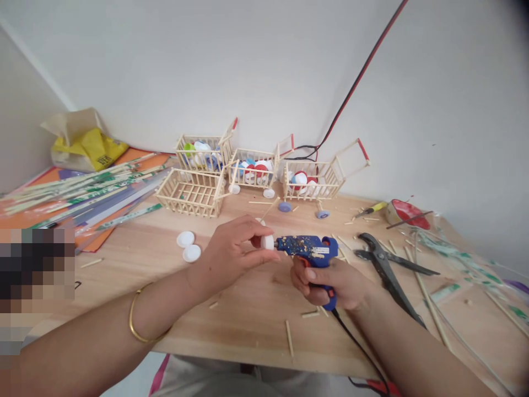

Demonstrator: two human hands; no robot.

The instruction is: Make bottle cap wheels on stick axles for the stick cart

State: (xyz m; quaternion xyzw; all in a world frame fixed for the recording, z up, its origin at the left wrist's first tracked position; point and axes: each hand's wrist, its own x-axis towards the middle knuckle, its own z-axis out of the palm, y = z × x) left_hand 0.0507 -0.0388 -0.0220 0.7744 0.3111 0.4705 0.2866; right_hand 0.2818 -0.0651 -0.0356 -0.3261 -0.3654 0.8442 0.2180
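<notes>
My right hand (330, 278) is wrapped round the grip of a blue hot glue gun (308, 248), its barrel spattered with dried bits. The nozzle points left and meets a white bottle cap (268, 242), which my left hand (235, 248) pinches between thumb and fingers. A thin stick (270, 209) rises from behind the left fingers, with part of another white cap beside it; how these join is hidden. Left of the left hand, two loose white caps (189, 246) lie on the wooden table (248, 320).
Several small stick carts (312, 179) filled with caps stand at the back, near an unfilled stick basket (190, 193). Packs of sticks (82, 187) lie left. Black pliers (384, 264), a red dish (407, 214) and plastic wrappers are on the right. The gun's cord (359, 344) trails over the front edge.
</notes>
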